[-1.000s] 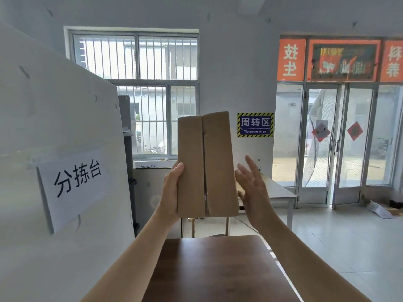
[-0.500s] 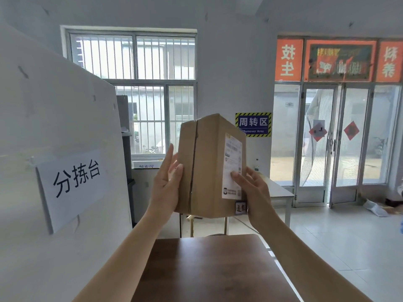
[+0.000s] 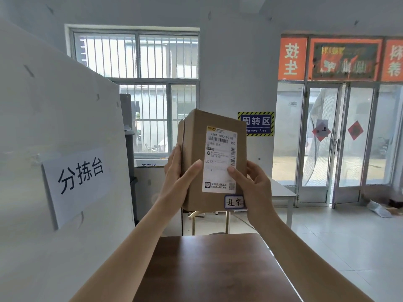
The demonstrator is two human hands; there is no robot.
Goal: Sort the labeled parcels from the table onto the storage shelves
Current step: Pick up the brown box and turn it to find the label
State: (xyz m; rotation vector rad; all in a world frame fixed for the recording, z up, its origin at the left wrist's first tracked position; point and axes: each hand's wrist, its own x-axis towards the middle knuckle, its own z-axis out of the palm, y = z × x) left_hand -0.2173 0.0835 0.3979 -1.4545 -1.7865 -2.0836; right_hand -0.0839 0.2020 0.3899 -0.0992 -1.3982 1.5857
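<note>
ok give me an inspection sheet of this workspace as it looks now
surface: brown wooden table, bare where visible
job's things: cardboard parcel held upright above the table, shipping label facing the camera, small handwritten tag at its lower corner
clutter: nothing seen
grippers: left hand and right hand grip the parcel's sides
cables: nothing seen
surroundings: white board with paper sign, barred window, turnover area sign, glass doors

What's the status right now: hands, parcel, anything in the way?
Left hand and right hand both gripping the cardboard parcel, held upright above the brown table. Shipping label faces camera. No shelves in view; nothing blocking.
</note>
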